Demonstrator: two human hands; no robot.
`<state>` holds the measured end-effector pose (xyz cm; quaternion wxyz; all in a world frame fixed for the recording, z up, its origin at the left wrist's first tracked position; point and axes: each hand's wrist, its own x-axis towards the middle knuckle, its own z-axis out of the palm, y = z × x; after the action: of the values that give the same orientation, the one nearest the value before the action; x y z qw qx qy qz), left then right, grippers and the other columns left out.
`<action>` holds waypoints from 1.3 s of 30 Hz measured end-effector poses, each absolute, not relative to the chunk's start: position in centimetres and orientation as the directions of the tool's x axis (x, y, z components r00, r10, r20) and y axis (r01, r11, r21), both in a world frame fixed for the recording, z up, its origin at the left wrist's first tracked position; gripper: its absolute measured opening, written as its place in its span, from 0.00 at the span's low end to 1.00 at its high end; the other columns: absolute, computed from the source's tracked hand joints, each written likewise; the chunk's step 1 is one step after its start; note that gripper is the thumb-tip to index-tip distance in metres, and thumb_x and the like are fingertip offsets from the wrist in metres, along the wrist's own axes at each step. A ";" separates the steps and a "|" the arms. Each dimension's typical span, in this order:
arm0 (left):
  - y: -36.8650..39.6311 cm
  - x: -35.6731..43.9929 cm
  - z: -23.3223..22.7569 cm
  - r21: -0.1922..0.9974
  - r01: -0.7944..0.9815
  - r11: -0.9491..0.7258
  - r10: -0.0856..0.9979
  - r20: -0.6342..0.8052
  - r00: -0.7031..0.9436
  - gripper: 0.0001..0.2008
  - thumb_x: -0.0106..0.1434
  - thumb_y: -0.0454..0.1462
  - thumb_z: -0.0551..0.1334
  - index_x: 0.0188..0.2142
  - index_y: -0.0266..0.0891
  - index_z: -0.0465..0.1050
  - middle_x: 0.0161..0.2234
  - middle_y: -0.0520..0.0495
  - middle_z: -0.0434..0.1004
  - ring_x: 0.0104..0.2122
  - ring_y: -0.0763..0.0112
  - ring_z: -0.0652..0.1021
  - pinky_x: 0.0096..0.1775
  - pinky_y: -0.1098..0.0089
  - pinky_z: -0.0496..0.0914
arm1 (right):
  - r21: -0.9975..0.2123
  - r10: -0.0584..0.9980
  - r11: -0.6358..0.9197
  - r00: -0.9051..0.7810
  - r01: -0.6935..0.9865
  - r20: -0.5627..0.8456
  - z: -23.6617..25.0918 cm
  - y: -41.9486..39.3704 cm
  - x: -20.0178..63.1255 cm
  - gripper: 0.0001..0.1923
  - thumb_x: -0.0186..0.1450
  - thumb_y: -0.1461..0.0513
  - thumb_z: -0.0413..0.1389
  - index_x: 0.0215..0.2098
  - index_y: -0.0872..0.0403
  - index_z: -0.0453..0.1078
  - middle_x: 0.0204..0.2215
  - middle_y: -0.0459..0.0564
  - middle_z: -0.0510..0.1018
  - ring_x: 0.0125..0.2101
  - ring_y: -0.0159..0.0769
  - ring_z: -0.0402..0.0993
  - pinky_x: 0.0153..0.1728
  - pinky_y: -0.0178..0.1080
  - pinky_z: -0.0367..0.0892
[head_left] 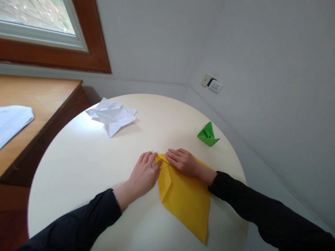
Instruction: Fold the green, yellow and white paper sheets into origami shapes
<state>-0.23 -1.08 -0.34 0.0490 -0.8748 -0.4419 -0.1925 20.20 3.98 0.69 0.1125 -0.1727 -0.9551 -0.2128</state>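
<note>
A sheet of yellow paper (190,198) lies on the round table, with a folded flap along its left side and a narrow fold at its top corner. My left hand (143,174) pinches the upper left corner of the paper between thumb and fingers. Across the top fold rests my right hand (184,162), its fingers stretched out together and pressing down on the paper. The right wrist covers part of the sheet's upper right edge.
On the white round table (78,167) are crumpled, creased white paper (115,116) at the far left and a green folded paper boat (208,135) at the right. A wooden desk (52,92) with a pale sheet (14,122) stands left. Wall sockets (216,86) are behind.
</note>
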 end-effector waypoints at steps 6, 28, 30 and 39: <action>-1.0 -0.2 -0.6 0.098 0.759 -0.643 0.728 0.387 0.566 0.13 0.63 0.33 0.54 0.45 0.31 0.71 0.46 0.36 0.70 0.49 0.54 0.68 0.53 0.55 0.63 | 0.397 0.282 0.840 -0.923 0.369 0.262 1.0 3.6 20.2 0.15 0.68 0.70 0.42 0.43 0.63 0.69 0.42 0.58 0.77 0.45 0.42 0.71 0.37 0.41 0.66; -0.9 0.1 -1.1 0.037 0.760 -0.648 0.717 0.366 0.594 0.11 0.64 0.31 0.51 0.45 0.30 0.67 0.42 0.38 0.73 0.46 0.59 0.72 0.53 0.58 0.64 | 0.399 0.398 0.793 -0.887 0.461 0.234 0.9 2.7 19.4 0.14 0.65 0.70 0.44 0.46 0.66 0.68 0.43 0.59 0.77 0.42 0.42 0.72 0.38 0.42 0.68; -0.9 0.1 -1.2 0.041 0.758 -0.651 0.716 0.365 0.595 0.12 0.65 0.31 0.50 0.46 0.30 0.66 0.42 0.38 0.72 0.45 0.59 0.72 0.52 0.57 0.64 | 0.398 0.401 0.793 -0.888 0.460 0.226 0.9 2.7 19.3 0.14 0.65 0.71 0.45 0.46 0.66 0.68 0.42 0.60 0.76 0.42 0.42 0.72 0.38 0.42 0.68; -0.7 0.3 -1.2 0.023 0.761 -0.649 0.724 0.326 0.608 0.17 0.64 0.31 0.51 0.52 0.27 0.64 0.42 0.35 0.72 0.45 0.57 0.72 0.52 0.55 0.63 | 0.391 0.464 0.774 -0.866 0.499 0.186 1.0 2.2 18.8 0.14 0.65 0.71 0.46 0.46 0.67 0.68 0.44 0.61 0.76 0.44 0.44 0.72 0.38 0.43 0.69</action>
<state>0.29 -0.73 -1.20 0.0590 -0.8946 -0.4149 -0.1551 18.85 2.21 0.95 0.0396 -0.2558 -0.9409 -0.2184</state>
